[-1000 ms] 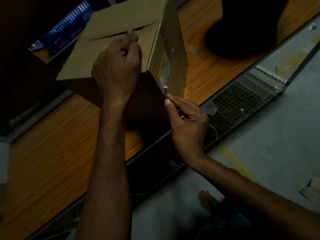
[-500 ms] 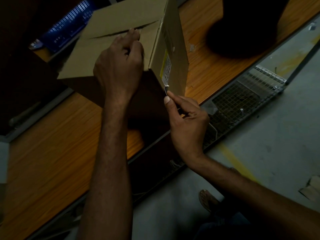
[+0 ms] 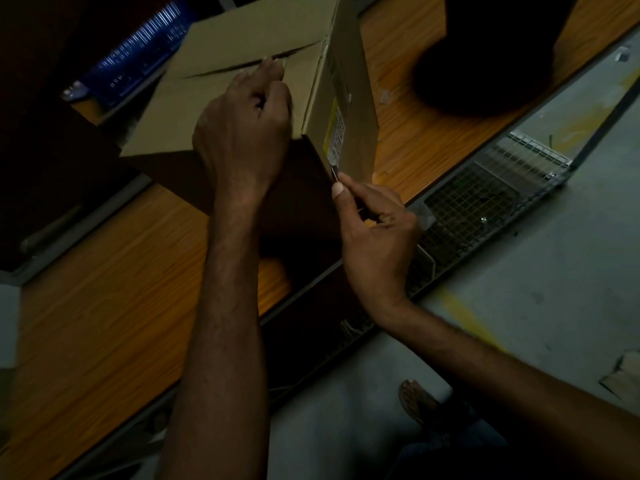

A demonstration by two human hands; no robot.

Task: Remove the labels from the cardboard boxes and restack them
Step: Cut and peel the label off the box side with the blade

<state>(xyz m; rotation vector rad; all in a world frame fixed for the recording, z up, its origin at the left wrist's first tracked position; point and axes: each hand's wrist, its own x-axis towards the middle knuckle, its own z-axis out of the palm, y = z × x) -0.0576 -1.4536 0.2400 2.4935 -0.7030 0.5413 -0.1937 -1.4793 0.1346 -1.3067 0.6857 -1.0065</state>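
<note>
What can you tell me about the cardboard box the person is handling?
The cardboard box is plain brown board and stands on the wooden table. Its top flaps are shut, with a slightly gaping seam. A narrow yellow and white label runs down one side near a corner. The left hand rests on top, bent fingers at the seam. The right hand pinches a thin sliver at the label's lower end.
</note>
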